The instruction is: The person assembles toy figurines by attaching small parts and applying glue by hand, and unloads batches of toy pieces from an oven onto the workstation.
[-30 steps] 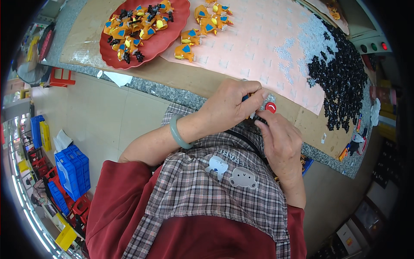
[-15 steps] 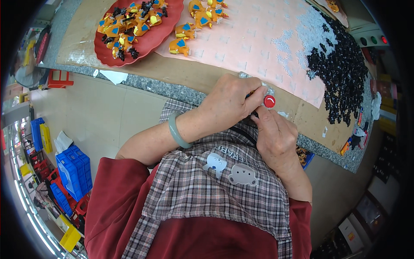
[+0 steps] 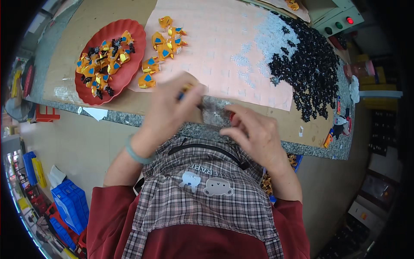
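Note:
My left hand (image 3: 174, 103), smeared by motion, is raised over the near edge of the table. Its fingers pinch a small orange figure (image 3: 185, 90) with a dark blue patch, mostly hidden by them. My right hand (image 3: 261, 131) is at the table edge, thumb and forefinger apart, and nothing shows between them. Just behind its forefinger a red round cap (image 3: 232, 116) peeks out, largely covered. Similar orange figures (image 3: 165, 52) with blue patches stand in a cluster on a pink sheet (image 3: 211, 56). More lie with black pieces on a scalloped red plate (image 3: 139, 52) at the left.
A heap of small black star-like pieces (image 3: 310, 77) spreads over the right side, beside white ones (image 3: 274, 39). Cardboard (image 3: 60, 69) covers the granite table. Orange tubes (image 3: 328, 138) lie at the right corner. Blue crates (image 3: 71, 207) stand on the floor to the left.
My hands have come apart. The left has moved left with the orange figure, and the right has opened its fingers. The whole view has shifted, so the table sits lower and further left.

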Demonstrator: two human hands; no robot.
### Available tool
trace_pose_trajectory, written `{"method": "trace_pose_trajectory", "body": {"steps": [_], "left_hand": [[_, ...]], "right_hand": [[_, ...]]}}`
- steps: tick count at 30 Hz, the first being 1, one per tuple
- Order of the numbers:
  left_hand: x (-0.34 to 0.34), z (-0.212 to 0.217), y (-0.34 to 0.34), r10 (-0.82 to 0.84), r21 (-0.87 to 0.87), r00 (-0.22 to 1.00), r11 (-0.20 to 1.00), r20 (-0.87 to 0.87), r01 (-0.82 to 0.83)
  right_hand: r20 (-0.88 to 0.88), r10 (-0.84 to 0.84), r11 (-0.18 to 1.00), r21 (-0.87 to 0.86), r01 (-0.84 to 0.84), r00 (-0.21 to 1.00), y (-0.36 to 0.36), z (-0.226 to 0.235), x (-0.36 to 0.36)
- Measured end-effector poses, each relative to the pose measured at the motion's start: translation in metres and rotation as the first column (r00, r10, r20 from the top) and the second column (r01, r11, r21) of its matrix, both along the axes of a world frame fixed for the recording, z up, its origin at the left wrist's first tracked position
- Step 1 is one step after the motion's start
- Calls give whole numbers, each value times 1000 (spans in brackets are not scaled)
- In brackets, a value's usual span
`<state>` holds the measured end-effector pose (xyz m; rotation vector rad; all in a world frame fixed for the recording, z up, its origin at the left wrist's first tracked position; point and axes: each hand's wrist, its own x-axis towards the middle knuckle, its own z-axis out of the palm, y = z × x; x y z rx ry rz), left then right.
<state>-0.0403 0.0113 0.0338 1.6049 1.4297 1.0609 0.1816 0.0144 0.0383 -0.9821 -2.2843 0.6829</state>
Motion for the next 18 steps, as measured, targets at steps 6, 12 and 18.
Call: {"method": "trace_pose_trajectory", "body": {"steps": [6,12,18], "left_hand": [[-129,20,34,552,380,798,811,-243,-445],[-118,11,38,598,682,503,731,-624,-24],[-68,-48,-33,249,481,771,873,-586,83]], "right_hand": [[114,-442,892,160,422,890,38,-29,66],[213,-653,755,259,603,727,62,-37,66],[231,-662,743,323,586,713,75,-47,63]]}}
